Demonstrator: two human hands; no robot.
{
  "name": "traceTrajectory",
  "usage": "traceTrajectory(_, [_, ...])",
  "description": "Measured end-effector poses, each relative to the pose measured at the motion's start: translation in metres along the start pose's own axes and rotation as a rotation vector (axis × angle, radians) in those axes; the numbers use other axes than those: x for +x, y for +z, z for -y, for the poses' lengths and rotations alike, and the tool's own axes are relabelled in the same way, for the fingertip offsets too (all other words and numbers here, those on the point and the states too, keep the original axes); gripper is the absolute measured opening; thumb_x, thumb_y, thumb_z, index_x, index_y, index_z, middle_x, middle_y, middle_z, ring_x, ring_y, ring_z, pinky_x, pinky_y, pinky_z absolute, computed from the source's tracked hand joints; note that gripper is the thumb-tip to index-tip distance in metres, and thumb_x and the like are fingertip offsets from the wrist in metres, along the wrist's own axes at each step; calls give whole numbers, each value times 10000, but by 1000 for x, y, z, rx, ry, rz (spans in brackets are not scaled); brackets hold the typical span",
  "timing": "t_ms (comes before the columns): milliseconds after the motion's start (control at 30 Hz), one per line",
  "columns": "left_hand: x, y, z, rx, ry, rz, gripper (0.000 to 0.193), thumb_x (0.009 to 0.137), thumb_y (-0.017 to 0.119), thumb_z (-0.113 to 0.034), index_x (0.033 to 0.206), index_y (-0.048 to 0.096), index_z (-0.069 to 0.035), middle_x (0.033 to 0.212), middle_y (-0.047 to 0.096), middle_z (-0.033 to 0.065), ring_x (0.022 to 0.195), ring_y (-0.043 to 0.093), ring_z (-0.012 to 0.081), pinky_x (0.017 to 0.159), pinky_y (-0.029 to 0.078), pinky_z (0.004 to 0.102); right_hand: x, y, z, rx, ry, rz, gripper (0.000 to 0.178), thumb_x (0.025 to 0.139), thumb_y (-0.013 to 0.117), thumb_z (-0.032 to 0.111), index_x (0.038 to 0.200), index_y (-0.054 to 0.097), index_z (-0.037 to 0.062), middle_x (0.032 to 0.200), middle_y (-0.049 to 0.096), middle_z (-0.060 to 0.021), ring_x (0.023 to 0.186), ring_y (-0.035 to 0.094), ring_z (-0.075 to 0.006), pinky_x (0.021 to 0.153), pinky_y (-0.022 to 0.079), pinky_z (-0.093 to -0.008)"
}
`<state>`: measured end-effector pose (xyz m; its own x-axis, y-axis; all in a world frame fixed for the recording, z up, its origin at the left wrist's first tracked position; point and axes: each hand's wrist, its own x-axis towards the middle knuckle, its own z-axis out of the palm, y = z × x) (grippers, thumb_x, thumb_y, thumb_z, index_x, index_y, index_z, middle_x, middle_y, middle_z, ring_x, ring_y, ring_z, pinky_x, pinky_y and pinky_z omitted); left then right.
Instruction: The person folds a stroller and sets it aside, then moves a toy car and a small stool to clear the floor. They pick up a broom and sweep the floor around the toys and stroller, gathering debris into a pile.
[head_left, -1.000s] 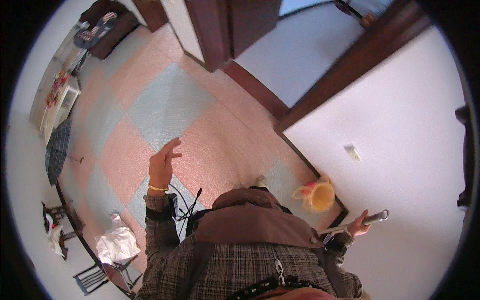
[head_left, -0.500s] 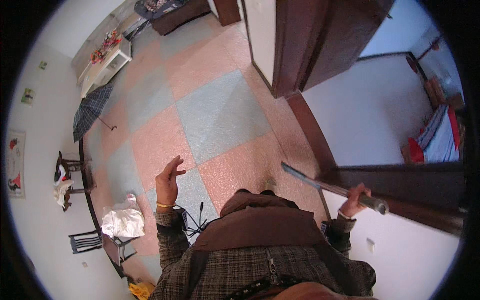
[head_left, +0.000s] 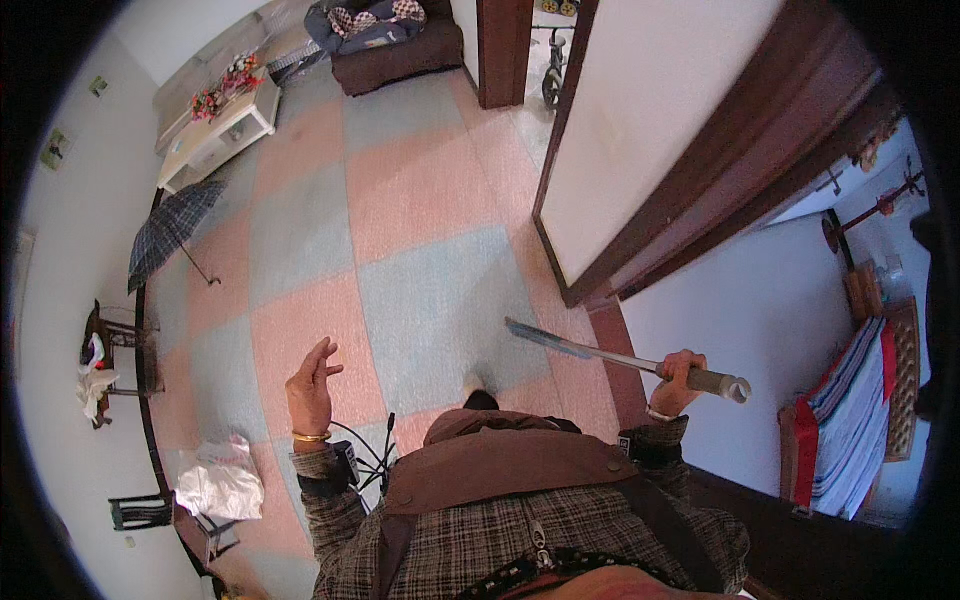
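Note:
In my right hand (head_left: 677,388) I grip a long-handled tool (head_left: 630,360) near its thick grey end, fingers wrapped round the shaft. Its narrow blue-grey head points away to the left, over the tiles; I cannot tell whether it touches them or what kind of tool it is. My left hand (head_left: 311,390) hangs in the air at my left with its fingers loosely apart and nothing in them. A bracelet circles that wrist, and black cords (head_left: 376,462) dangle beside it. One of my feet (head_left: 478,392) shows ahead of my jacket.
A dark doorway stands at right, with a bed (head_left: 850,430) beyond it. Along the left lie a checked open umbrella (head_left: 175,232), a white bag (head_left: 222,480) and a dark chair (head_left: 141,512). Farther off are a white cabinet (head_left: 222,135) with flowers and a brown sofa (head_left: 400,62).
My view has moved forward and turned, so the bedroom and sofa show more. One foot has stepped ahead. The right hand still holds the tool; the left remains raised and unoccupied.

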<state>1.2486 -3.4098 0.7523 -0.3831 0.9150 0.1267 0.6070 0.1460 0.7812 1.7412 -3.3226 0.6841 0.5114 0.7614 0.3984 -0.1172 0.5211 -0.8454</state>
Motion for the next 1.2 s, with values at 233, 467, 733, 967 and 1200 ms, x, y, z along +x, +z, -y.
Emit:
traceTrajectory(233, [131, 15, -8, -36, 76, 110, 287, 955, 484, -134, 1202, 582, -26, 1043, 669, 143, 874, 679, 216, 736, 557, 315, 58, 103, -41, 81, 19, 85, 178, 887, 572, 96, 769, 438, 88, 603, 407, -6, 506, 352, -80, 470, 308, -253])
traceTrajectory(467, [256, 53, -22, 108, 48, 113, 282, 937, 498, -110, 1185, 584, -7, 1024, 679, 137, 859, 684, 204, 732, 533, 297, 143, 210, -126, 248, 134, 263, 144, 848, 553, 44, 747, 459, 83, 629, 461, -12, 536, 402, -96, 488, 342, -242])
traceTrajectory(733, [341, 51, -27, 2, 23, 15, 275, 932, 512, -100, 1173, 592, 6, 1018, 677, 151, 858, 684, 219, 727, 539, 303, 212, 304, -167, 3, 120, 472, 172, 869, 586, 103, 752, 465, 71, 635, 475, -12, 556, 414, -88, 500, 340, -253])
traceTrajectory(967, [459, 51, -14, 18, 59, 118, 276, 937, 513, -115, 1165, 593, 20, 994, 677, 154, 843, 675, 195, 730, 529, 294, 237, 348, -201, 8, 119, 227, 158, 826, 657, 48, 723, 537, 55, 668, 522, 0, 597, 444, -86, 545, 370, -247])
traceTrajectory(1200, [676, 120, -61, -70, 187, 342, 272, 938, 508, -118, 1158, 599, 12, 992, 682, 131, 830, 678, 187, 727, 518, 276, 332, 409, -232, -155, 36, 82, 173, 828, 664, 78, 725, 528, 49, 648, 515, -12, 587, 439, -100, 540, 359, -255])
